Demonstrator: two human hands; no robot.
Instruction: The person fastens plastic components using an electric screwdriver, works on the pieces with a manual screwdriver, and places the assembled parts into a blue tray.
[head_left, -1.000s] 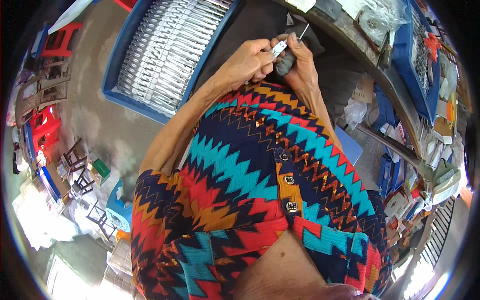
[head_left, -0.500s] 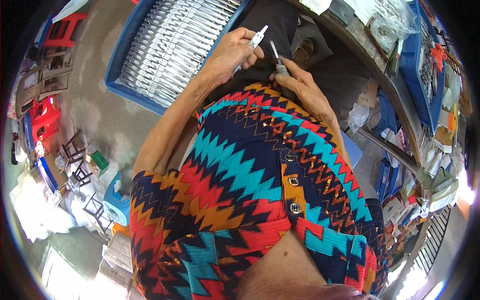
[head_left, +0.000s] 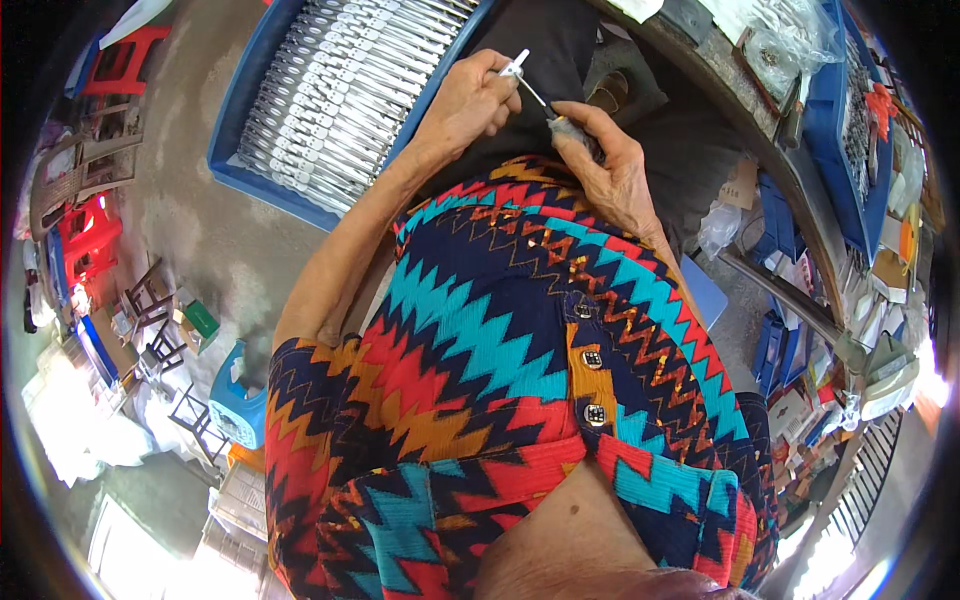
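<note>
My left hand (head_left: 466,108) is closed around a slim silver metal piece (head_left: 514,66), whose narrow end sticks out past the fingers; the rest is hidden in the palm. In my right hand (head_left: 612,165) is a screwdriver (head_left: 574,136) with a greyish wrapped handle and a thin metal shaft. The shaft points up and left, and its tip meets the metal piece near my left fingertips. Whether the tip sits in a screw is too small to tell. Both hands are above my dark-trousered lap.
Left of my hands, a blue tray (head_left: 272,204) holds rows of similar silver pieces (head_left: 345,95). A worktable edge (head_left: 765,150) curves along the right, with plastic bags (head_left: 790,50) and another blue tray (head_left: 835,150) of small metal parts. A blue stool (head_left: 238,405) stands lower left.
The screwdriver has swung left and its tip has come to the metal piece. My right hand has turned over the handle; my left hand has shifted slightly and keeps its hold.
</note>
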